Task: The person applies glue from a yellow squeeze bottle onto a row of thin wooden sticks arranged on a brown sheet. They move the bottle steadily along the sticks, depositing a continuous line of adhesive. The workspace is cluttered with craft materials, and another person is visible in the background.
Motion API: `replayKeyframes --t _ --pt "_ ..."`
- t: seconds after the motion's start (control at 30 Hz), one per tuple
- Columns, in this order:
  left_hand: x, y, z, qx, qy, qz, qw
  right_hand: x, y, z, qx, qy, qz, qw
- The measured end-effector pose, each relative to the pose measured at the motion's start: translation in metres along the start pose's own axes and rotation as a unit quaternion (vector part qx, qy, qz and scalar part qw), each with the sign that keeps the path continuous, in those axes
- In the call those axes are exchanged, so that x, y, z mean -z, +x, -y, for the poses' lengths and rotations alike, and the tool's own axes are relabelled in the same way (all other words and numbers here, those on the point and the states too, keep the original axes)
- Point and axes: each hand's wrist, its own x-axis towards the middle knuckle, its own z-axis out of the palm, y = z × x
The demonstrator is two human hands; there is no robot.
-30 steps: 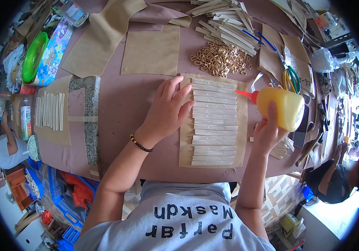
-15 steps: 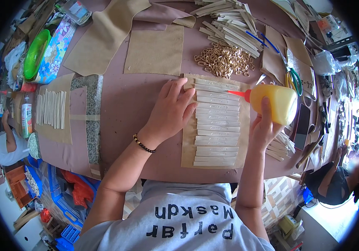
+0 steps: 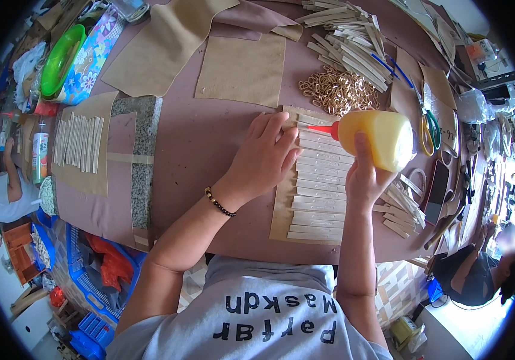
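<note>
My right hand (image 3: 365,180) is wrapped round a squeeze bottle (image 3: 386,141) of yellowish liquid, tilted on its side. Its red nozzle (image 3: 324,128) points left at the upper pale strips (image 3: 317,203), which lie in a column on a tan sheet (image 3: 280,213). Clear wet lines, like glue, show on several strips. Flat against the sheet's upper left corner, my left hand (image 3: 263,153) rests with fingers apart, holding nothing. The bottle and right hand cover the right ends of several strips.
Behind the sheet lie a heap of gold-coloured metal links (image 3: 340,90) and loose pale strips (image 3: 356,48). Scissors (image 3: 428,129) are at the right. Another tan sheet (image 3: 239,69) lies beyond my left hand. A striped piece (image 3: 79,144) sits far left. Two people work nearby.
The bottle has moved left along the upper strips, its nozzle tip now nearer my left fingers. My left hand stays on the sheet's corner. The whole view has shifted slightly.
</note>
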Motion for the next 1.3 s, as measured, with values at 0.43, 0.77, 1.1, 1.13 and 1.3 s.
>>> replayKeyframes --t 0.43,0.77,1.1,1.13,1.3 --pt "0.001 0.0 0.0 -0.003 -0.003 -0.008 1.0 -0.013 -0.003 0.006 0.02 -0.02 0.026 0.999" --pt "-0.001 0.001 0.0 -0.006 0.003 -0.01 1.0 -0.008 -0.002 0.007 0.003 -0.035 0.016 0.999" --pt "0.0 0.001 -0.001 -0.006 0.019 -0.004 1.0 0.0 -0.002 0.011 0.024 -0.094 0.002 0.995" --pt "0.0 0.001 -0.001 -0.005 0.02 -0.003 1.0 0.004 -0.001 0.011 0.025 -0.094 -0.01 0.995" --pt "0.001 0.002 -0.002 0.001 0.025 0.004 1.0 0.013 0.002 0.017 0.025 -0.121 -0.022 0.992"
